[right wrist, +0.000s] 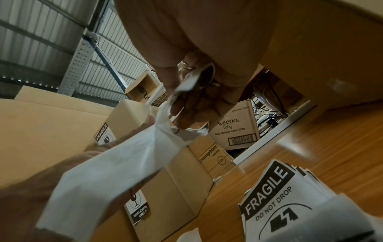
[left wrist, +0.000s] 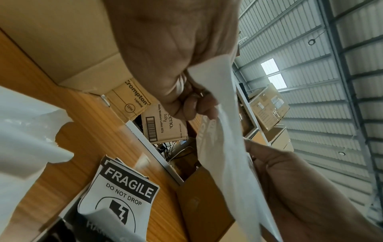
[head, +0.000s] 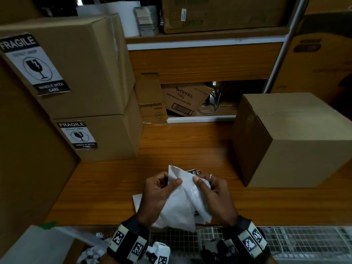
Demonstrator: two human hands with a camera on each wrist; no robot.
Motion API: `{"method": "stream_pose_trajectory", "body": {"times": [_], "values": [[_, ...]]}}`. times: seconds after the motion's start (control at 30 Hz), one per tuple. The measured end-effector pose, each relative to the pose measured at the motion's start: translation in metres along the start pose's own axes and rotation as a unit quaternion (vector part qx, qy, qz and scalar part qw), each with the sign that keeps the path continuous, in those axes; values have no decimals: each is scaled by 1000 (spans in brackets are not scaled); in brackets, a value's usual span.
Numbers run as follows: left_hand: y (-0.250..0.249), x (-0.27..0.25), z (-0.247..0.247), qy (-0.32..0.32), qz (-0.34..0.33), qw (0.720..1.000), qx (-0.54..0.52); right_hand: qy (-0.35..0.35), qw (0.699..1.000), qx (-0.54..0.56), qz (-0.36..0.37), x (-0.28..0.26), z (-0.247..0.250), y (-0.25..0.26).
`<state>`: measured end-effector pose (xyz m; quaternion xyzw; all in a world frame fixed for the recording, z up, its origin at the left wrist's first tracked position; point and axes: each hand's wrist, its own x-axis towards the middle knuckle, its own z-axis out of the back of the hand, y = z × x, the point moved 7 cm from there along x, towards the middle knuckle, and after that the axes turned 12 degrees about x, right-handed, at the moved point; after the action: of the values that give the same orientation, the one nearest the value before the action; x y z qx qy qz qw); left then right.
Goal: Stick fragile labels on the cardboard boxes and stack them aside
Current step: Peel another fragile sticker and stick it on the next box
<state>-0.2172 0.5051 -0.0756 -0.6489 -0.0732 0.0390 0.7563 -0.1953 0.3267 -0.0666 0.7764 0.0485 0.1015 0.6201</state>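
Fragile label [head: 178,195], a white sheet seen from its back side, is held above the near edge of the desk [head: 190,149], in the middle, between both hands. The left hand [head: 158,193] pinches its upper left part with thumb and fingers, and the right hand [head: 213,193] pinches the part beside it, where the paper is crumpled; a ring sits on one finger of this hand. The sheet looks to be parting into two layers, but which layer is the sticker I cannot tell.

Under the hands a stack of fragile labels [left wrist: 124,201] lies flat on the desk, with the words FRAGILE and DO NOT DROP on the top one. A loose white paper [head: 138,201] lies at the left of this stack.

At the left edge of the desk two labelled cardboard boxes [head: 91,92] stand one on the other, each with a fragile sticker on the side that faces the person. At the right edge stands a plain cardboard box [head: 297,141] with no sticker on the sides that I can see, well apart from the hands.

Behind the far edge, in an opening, stand a Crompton carton [head: 152,107] and an Aveeno baby carton [head: 182,100]
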Motion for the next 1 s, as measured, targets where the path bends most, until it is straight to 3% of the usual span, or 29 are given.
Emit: {"method": "stream_pose_trajectory", "body": {"times": [0.57,1.0], "values": [[3,21,-17,53,42,998,-14,-31,999,33,-23,20,41,-3],[-10,38,-42,-43,34,998,21,-50,993,100,-29,47,75,5]]}}
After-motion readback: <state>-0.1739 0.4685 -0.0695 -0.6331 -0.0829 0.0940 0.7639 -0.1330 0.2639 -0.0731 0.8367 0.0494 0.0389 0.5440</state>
